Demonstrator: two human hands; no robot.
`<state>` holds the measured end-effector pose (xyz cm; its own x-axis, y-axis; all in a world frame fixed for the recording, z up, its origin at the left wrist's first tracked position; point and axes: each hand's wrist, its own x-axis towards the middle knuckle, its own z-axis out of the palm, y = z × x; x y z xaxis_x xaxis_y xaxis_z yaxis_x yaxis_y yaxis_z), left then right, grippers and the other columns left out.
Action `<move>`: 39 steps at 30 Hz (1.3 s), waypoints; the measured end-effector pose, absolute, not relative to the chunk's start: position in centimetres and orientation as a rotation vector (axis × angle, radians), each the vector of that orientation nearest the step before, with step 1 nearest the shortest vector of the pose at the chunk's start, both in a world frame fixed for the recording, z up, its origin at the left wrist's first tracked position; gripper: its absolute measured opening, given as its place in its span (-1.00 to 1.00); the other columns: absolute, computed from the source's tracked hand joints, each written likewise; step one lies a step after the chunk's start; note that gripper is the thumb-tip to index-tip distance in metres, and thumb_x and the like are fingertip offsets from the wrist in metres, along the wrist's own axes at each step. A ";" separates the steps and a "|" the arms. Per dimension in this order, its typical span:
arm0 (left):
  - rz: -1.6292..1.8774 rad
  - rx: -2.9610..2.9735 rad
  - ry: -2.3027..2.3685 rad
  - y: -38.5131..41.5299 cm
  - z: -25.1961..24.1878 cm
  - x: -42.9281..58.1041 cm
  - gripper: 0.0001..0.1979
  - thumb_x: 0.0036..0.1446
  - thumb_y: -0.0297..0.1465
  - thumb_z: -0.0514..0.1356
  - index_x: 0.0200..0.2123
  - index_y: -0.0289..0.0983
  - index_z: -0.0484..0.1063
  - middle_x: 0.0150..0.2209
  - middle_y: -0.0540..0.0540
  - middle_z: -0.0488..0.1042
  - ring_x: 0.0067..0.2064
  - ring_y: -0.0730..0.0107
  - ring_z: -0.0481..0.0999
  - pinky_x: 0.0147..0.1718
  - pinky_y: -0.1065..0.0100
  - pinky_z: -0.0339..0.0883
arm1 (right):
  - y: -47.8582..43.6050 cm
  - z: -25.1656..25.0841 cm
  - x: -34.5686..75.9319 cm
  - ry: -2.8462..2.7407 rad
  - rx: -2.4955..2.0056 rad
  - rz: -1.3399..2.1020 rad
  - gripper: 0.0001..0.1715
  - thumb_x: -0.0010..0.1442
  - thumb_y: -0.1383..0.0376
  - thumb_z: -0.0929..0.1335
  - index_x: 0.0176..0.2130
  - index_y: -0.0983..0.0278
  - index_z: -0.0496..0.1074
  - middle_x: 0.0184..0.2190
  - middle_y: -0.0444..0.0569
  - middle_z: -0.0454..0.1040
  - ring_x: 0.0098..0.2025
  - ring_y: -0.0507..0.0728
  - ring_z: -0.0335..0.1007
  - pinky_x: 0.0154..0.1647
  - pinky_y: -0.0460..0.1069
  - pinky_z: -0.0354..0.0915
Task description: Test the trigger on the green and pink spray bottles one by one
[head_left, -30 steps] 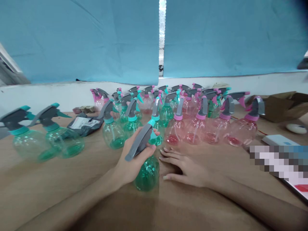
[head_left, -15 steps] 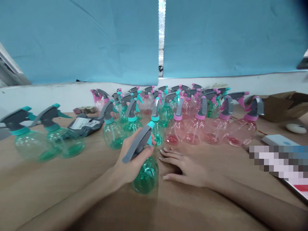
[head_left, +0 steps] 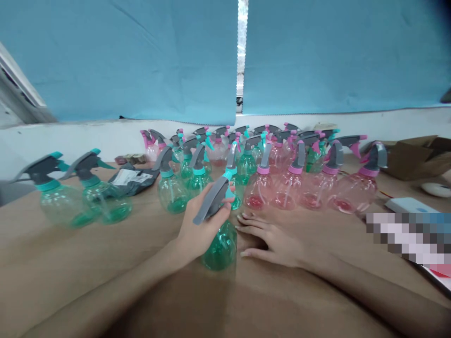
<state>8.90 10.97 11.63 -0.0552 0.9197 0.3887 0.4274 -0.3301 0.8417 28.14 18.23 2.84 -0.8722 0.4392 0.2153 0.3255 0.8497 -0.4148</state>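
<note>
My left hand (head_left: 197,227) is wrapped round the neck of a green spray bottle (head_left: 220,251) with a grey and teal trigger head. Its nozzle points away from me, and my fingers hide the collar. Just to its right, my right hand (head_left: 271,239) lies on the table (head_left: 282,300) with fingers stretched out, holding nothing. Beyond my hands runs a front row of upright spray bottles: green ones with teal collars (head_left: 172,192) at the left, pink ones with pink collars (head_left: 259,190) at the right.
Two green spray bottles (head_left: 105,202) stand apart at the left, before a dark plastic parcel (head_left: 136,178). More bottles crowd the back by the wall. At the right are a brown cardboard box (head_left: 412,157), a white mouse (head_left: 435,189) and a white box (head_left: 410,205).
My left hand and the green spray bottle have shifted slightly right and away from me. The whole view has turned a little. My right hand stays flat in nearly the same place.
</note>
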 end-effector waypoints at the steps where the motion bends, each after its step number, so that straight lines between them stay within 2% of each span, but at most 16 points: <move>1: 1.382 1.736 1.412 11.0 11.6 8.9 -0.71 0.12 -0.39 0.11 -0.05 -0.15 0.29 -0.15 -0.08 0.50 -0.12 0.21 0.52 -0.10 0.17 0.35 | 18.1 2.9 28.1 -2.714 -0.575 0.530 -0.24 0.16 -0.10 0.23 0.20 0.26 0.16 0.22 0.08 0.14 0.27 0.22 -0.03 0.23 0.18 0.00; 9: 1.475 1.746 1.337 10.7 11.2 8.8 -0.62 0.07 -0.51 0.10 -0.01 -0.17 0.26 0.00 -0.11 0.41 -0.04 0.23 0.49 -0.07 0.18 0.38 | 15.5 5.8 26.6 -2.558 -0.646 0.557 -0.30 0.11 -0.09 0.30 0.10 0.23 0.23 0.00 0.09 0.40 -0.01 0.25 0.35 -0.04 0.16 0.29; 14: 1.515 1.738 1.358 9.4 11.3 7.3 -0.68 0.07 -0.52 0.09 -0.07 -0.20 0.28 -0.02 -0.11 0.39 -0.04 0.23 0.48 -0.05 0.17 0.36 | 13.4 8.1 24.0 -2.529 -0.661 0.529 -0.23 0.07 -0.11 0.31 0.13 0.24 0.17 -0.02 0.10 0.39 -0.02 0.27 0.35 -0.08 0.17 0.29; 19: 1.507 1.685 1.481 7.6 11.4 4.6 -0.64 0.10 -0.48 0.09 0.00 -0.18 0.22 -0.06 -0.12 0.40 -0.03 0.24 0.48 -0.05 0.17 0.36 | 11.6 9.2 19.6 -2.461 -0.614 0.436 -0.25 0.03 -0.17 0.30 0.02 0.28 0.27 -0.13 0.08 0.44 -0.08 0.26 0.37 -0.12 0.15 0.32; 23: 1.577 1.690 1.614 6.1 11.6 2.1 -0.71 0.11 -0.39 0.12 -0.06 -0.20 0.27 -0.11 -0.09 0.42 -0.08 0.25 0.48 -0.05 0.17 0.33 | 10.6 9.3 15.4 -2.413 -0.557 0.350 -0.21 0.01 -0.15 0.32 0.06 0.30 0.25 0.01 0.13 0.37 0.06 0.29 0.26 0.00 0.18 0.26; 26: 1.590 1.691 1.764 4.9 12.2 -0.1 -0.67 0.11 -0.26 0.15 -0.05 -0.18 0.28 -0.15 -0.07 0.42 -0.08 0.24 0.46 -0.05 0.15 0.31 | 10.0 9.6 12.4 -2.418 -0.539 0.352 -0.18 0.01 -0.11 0.34 0.11 0.30 0.21 0.07 0.12 0.33 0.12 0.30 0.19 0.06 0.20 0.21; 28: 1.555 1.673 1.818 4.2 12.6 -1.9 -0.56 0.07 -0.19 0.18 0.01 -0.16 0.24 -0.11 -0.08 0.41 -0.06 0.20 0.44 -0.05 0.13 0.30 | 9.7 9.9 10.6 -2.430 -0.543 0.363 -0.20 0.01 -0.10 0.34 0.09 0.30 0.23 0.02 0.12 0.37 0.10 0.29 0.22 0.04 0.19 0.23; 31: 1.535 1.633 1.829 3.3 12.4 -4.7 -0.42 0.04 -0.16 0.21 0.10 -0.18 0.14 0.04 -0.15 0.32 0.01 0.16 0.39 -0.02 0.11 0.28 | 9.7 10.4 8.3 -2.441 -0.574 0.358 -0.28 0.02 -0.06 0.35 0.04 0.30 0.26 -0.06 0.12 0.42 0.04 0.27 0.28 -0.02 0.16 0.27; 35: 1.687 1.504 1.853 2.0 10.9 -8.2 -0.51 0.12 -0.16 0.10 0.07 -0.25 0.17 0.06 -0.18 0.28 0.03 0.15 0.36 0.00 0.09 0.26 | 10.7 11.0 5.7 -2.472 -0.680 0.368 -0.35 0.06 -0.08 0.31 -0.03 0.31 0.29 -0.12 0.11 0.45 -0.07 0.29 0.38 -0.12 0.16 0.31; 39: 1.655 1.376 1.966 0.4 9.4 -10.7 -0.55 0.09 -0.16 0.13 0.00 -0.25 0.21 0.01 -0.18 0.31 0.00 0.11 0.38 -0.04 0.06 0.29 | 12.1 11.5 3.5 -2.509 -0.787 0.321 -0.22 0.07 -0.15 0.27 0.06 0.34 0.22 -0.10 0.19 0.44 -0.09 0.36 0.39 -0.19 0.18 0.32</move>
<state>-10.74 0.40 9.41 -0.5345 0.7564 0.3771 0.5007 -0.0761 0.8623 3.50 12.14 11.49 -0.7152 0.5864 0.3802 0.4717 0.8065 -0.3565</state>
